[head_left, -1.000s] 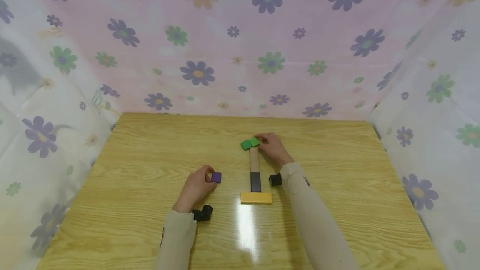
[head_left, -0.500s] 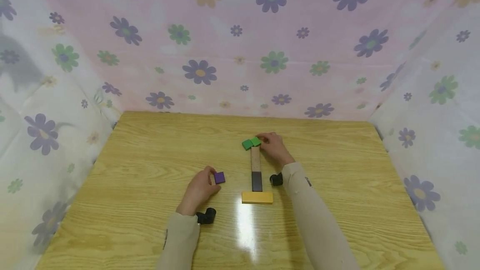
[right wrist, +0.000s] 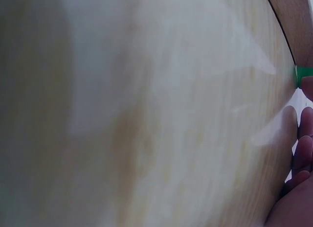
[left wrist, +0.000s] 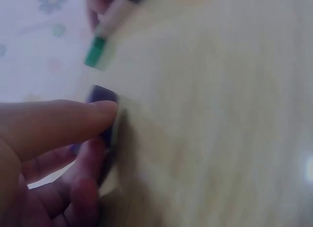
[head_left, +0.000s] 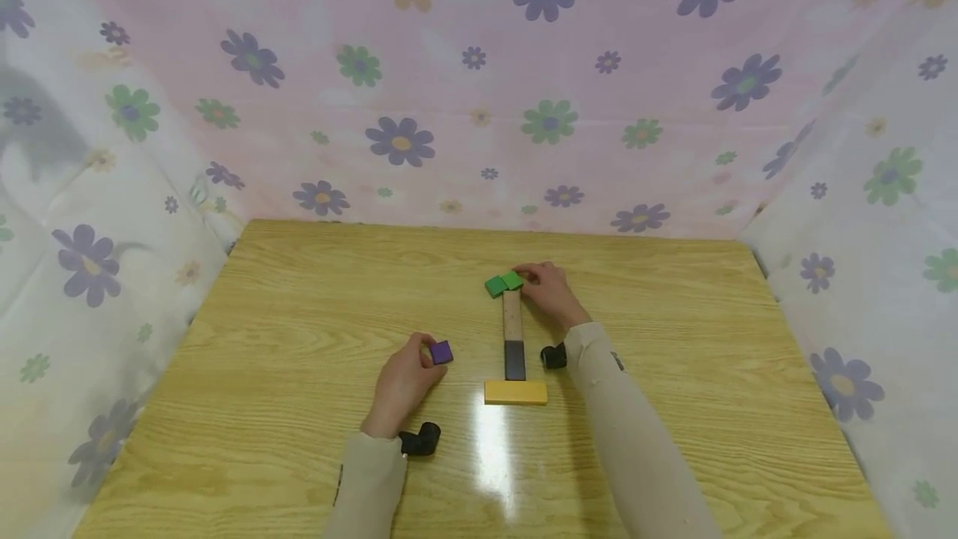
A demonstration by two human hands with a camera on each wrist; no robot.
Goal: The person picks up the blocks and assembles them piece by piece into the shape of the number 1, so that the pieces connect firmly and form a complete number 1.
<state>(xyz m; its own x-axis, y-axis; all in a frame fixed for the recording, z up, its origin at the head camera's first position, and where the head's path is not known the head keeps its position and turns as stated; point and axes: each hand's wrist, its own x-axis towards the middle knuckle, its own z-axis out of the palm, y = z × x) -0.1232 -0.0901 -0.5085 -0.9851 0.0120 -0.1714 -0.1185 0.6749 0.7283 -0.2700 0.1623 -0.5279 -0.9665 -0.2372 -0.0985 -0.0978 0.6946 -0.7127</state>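
Observation:
My left hand (head_left: 404,377) pinches a small square purple block (head_left: 441,352) between thumb and fingers, left of the row of blocks. In the left wrist view the thumb lies across the dark purple block (left wrist: 103,96), blurred. My right hand (head_left: 552,294) grips the edge of a light green square block (head_left: 512,280) with its fingertips. A darker green block (head_left: 496,286) touches its left side. Below them stand a long pale wooden block (head_left: 512,314), a black block (head_left: 515,360) and a yellow block (head_left: 516,393) lying crosswise. In the right wrist view, only a green edge (right wrist: 304,75) shows.
The wood-grain table (head_left: 314,298) ends at a flowered cloth (head_left: 464,165) at the back and on both sides. A black wrist camera (head_left: 421,439) hangs by the left cuff and another black camera (head_left: 554,356) by the right cuff.
My left hand has moved slightly right with the purple block, which has turned a little; its fingers loosened briefly, then closed on it again. The right hand and the other blocks stay put.

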